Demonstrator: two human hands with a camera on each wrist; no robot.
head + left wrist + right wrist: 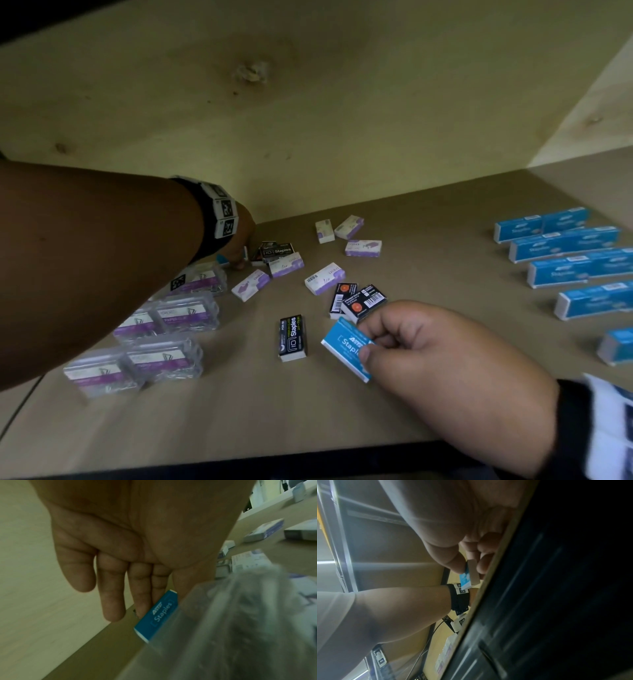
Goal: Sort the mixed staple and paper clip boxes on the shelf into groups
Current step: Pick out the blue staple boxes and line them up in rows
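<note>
The right hand (442, 346) pinches a small blue cardboard staple box (346, 347) between thumb and curled fingers, just above the front of the tan wooden shelf (239, 404). The left hand (109, 555) reaches to the back, its straight, relaxed fingers (113, 599) touching a second blue staple box (158, 616) beside the clear plastic paper clip boxes (164, 329). Blue boxes in a row (561, 260) lie at the right, white-and-purple boxes (325, 277) and black boxes (292, 339) scattered between.

Pale wooden back panel (308, 113) carried a rough knot (251, 71) at 12 o'clock. Side panel (596, 113) stood at 2 o'clock. Tan shelf board (239, 411) lay dimly lit.
</note>
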